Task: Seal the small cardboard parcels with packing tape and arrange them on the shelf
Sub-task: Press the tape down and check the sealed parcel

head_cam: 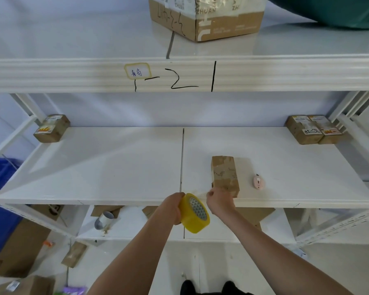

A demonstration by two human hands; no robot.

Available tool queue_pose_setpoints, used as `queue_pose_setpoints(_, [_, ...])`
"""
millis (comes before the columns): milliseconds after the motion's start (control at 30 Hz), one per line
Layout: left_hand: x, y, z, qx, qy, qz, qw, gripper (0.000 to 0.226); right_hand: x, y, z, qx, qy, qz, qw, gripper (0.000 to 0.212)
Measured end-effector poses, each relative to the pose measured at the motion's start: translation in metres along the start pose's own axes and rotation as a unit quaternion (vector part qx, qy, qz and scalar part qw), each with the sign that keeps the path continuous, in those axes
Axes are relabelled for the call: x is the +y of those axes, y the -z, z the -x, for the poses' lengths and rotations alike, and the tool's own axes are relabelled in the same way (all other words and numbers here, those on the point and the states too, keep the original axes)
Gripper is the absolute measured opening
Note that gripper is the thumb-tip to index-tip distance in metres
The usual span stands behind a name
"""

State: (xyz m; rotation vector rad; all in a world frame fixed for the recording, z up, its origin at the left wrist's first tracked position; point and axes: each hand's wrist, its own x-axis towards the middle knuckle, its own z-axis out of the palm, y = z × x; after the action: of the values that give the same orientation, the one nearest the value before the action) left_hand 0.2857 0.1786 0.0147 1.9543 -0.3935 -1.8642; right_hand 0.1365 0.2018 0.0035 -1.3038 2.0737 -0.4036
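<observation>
A small brown cardboard parcel lies on the white middle shelf, near its front edge and right of the centre seam. My left hand grips a yellow roll of packing tape just in front of the shelf edge. A clear strip of tape runs from the roll to my right hand, which pinches its free end at the parcel's near left corner. Another small parcel sits at the shelf's back left, and two more parcels stand side by side at the back right.
A pink box cutter lies on the shelf right of the parcel. A large cardboard box stands on the upper shelf. Below are a white tape roll, flat cardboard pieces, boxes on the floor and a blue bin at left.
</observation>
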Motion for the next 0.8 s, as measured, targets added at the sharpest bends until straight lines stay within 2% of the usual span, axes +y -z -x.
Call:
queue_pose_setpoints(100, [0.009, 0.001, -0.001, -0.020, -0.025, -0.059, 0.998, 0.040, -0.024, -0.006, -0.010, -0.056, -0.033, -0.048, 0.997, 0.043])
queue_pose_setpoints(167, [0.015, 0.002, 0.006, -0.036, -0.067, -0.127, 0.989, 0.035, -0.036, -0.006, -0.016, -0.049, -0.085, -0.161, 0.982, 0.057])
queue_pose_setpoints(233, [0.021, 0.004, 0.011, -0.043, -0.131, -0.214, 0.967, 0.028, -0.046, -0.001, -0.020, -0.050, -0.119, -0.273, 0.953, 0.051])
queue_pose_setpoints(300, [0.026, 0.011, 0.014, -0.034, -0.186, -0.290, 0.938, 0.025, -0.051, 0.008, -0.023, -0.090, -0.123, -0.341, 0.928, 0.042])
queue_pose_setpoints(367, [0.032, 0.020, 0.015, -0.029, -0.219, -0.325, 0.920, 0.021, -0.051, 0.018, -0.025, -0.131, -0.088, -0.346, 0.925, 0.033])
queue_pose_setpoints(533, [0.047, 0.031, 0.013, -0.053, -0.255, -0.394, 0.882, 0.020, -0.047, 0.041, -0.028, -0.163, -0.019, -0.306, 0.938, 0.006])
queue_pose_setpoints(633, [0.060, 0.032, 0.015, -0.089, -0.256, -0.433, 0.860, 0.018, -0.054, 0.057, -0.028, -0.151, -0.015, -0.290, 0.945, 0.009])
queue_pose_setpoints(733, [0.069, 0.031, 0.013, -0.145, -0.250, -0.420, 0.860, 0.044, -0.059, 0.074, -0.037, -0.114, -0.024, -0.285, 0.952, 0.009])
queue_pose_setpoints(800, [0.074, 0.029, 0.011, -0.156, -0.265, -0.381, 0.872, 0.047, -0.060, 0.085, -0.043, -0.086, -0.025, -0.293, 0.952, 0.004])
